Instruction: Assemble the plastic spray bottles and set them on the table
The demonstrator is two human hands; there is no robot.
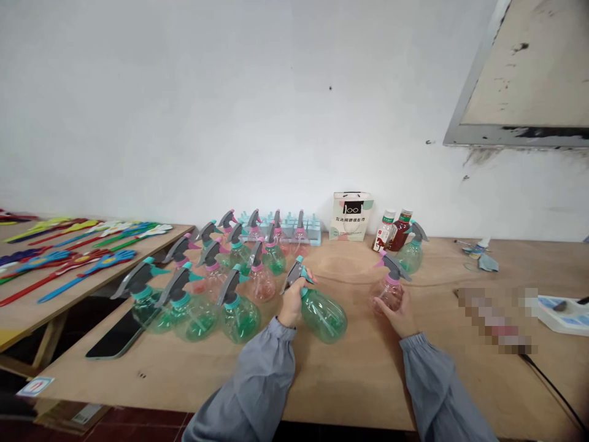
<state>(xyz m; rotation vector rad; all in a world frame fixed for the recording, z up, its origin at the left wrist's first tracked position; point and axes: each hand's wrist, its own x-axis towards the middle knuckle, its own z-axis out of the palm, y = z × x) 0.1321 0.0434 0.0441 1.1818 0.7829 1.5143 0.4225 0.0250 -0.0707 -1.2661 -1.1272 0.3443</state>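
Observation:
My left hand [292, 302] is wrapped round the neck of a green spray bottle [326, 316], which tilts so that its clear body points right and toward me. The bottle's grey and teal trigger head sticks out above my fingers. Farther right, my right hand [402, 312] grips the body of a pink spray bottle [385, 292] that looks upright, its grey and pink head turned left. Just behind it a green spray bottle [410, 255] stands alone. Left of my left hand, several spray bottles [240, 319] with green or pink bodies stand in a cluster.
A phone [117, 331] lies at the table's left. Behind the cluster is a pale blue rack [313, 228]. A paper bag [350, 218] and two drink bottles [399, 232] stand by the wall. A power strip [564, 314] lies right; colourful hand-shaped sticks [78, 265] cover another table.

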